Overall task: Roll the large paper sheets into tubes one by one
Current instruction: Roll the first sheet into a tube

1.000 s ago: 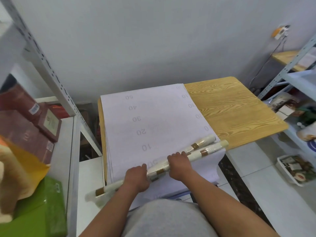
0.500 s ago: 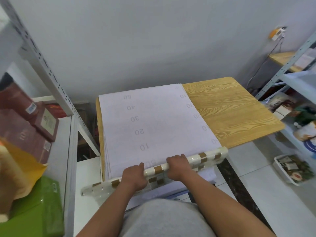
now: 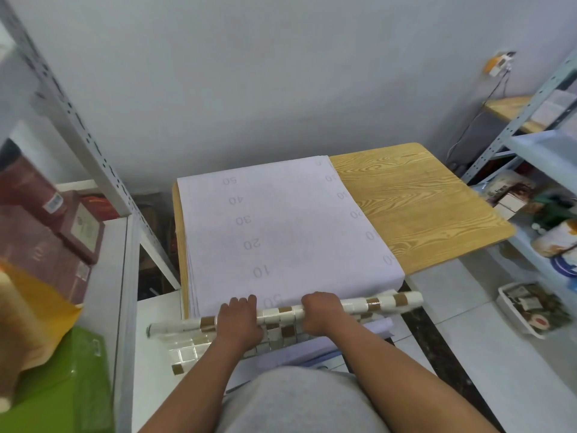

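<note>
Left hand (image 3: 239,320): at about 7 o'clock of the frame's centre, knuckles up, fingers curled over the rolled tube (image 3: 287,314), gripping it left of its middle.
Right hand (image 3: 321,314): at about 5 o'clock, fingers wrapped over the same tube, gripping it right of its middle; the two hands sit apart with a stretch of tube between them.
Rolled tube: runs from 8 o'clock to 4 o'clock across the near edge of the paper stack (image 3: 281,232), its right end higher in the frame; outer face shows cream and brown mosaic squares.
Loose sheet end (image 3: 199,345): same mosaic pattern, hangs below the tube at 7 o'clock, not yet wound in.
Paper stack: flat, white backs up, faint printed numbers 10 to 50 reading upside down; covers the left part of the wooden table (image 3: 421,207).
Wooden table: bare yellow grain shows from 1 to 3 o'clock, right of the stack.
Left shelf post (image 3: 78,126): grey perforated metal, 9 to 11 o'clock; dark red boxes (image 3: 40,232) behind it, a green bag (image 3: 68,379) at 8 o'clock.
Right shelving (image 3: 530,120): grey metal at 2 to 3 o'clock, assorted packages on it, too blurred to name.
Floor tray (image 3: 530,310): white, at 4 o'clock, holding mixed small items.
Wall (image 3: 281,73): plain pale grey, 12 o'clock.
</note>
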